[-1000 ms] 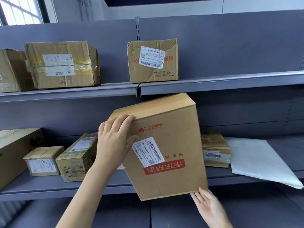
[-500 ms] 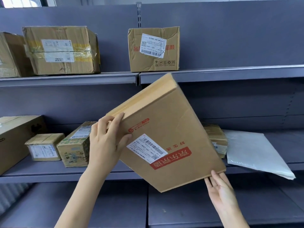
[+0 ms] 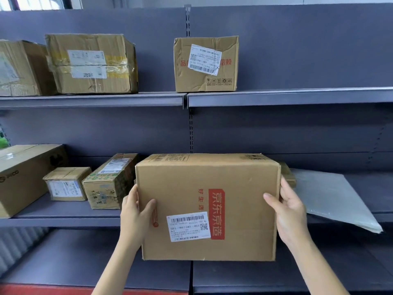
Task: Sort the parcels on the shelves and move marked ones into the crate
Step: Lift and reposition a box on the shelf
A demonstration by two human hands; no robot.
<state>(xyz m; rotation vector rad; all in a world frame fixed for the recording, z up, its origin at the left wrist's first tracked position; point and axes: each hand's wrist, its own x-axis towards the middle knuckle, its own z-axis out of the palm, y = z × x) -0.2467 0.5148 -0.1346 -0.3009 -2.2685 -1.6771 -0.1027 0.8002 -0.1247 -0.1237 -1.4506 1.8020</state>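
The held box [image 3: 207,207] bears a red band reading 京东京造, with 好生活 beside it in red, and a white barcode label [image 3: 188,227] whose print is too small to read. The upper box [image 3: 205,63] shows 信赖 and 200×150×150. The far-left box [image 3: 23,177] reads PICO.

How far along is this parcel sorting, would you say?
Early or midway, I'd guess. No crate is in view, so nothing shows as finished. In hand: the left hand and right hand grip the big box by its sides, label facing the camera, in front of the middle shelf. Left: several parcels on that shelf and three on the upper shelf.
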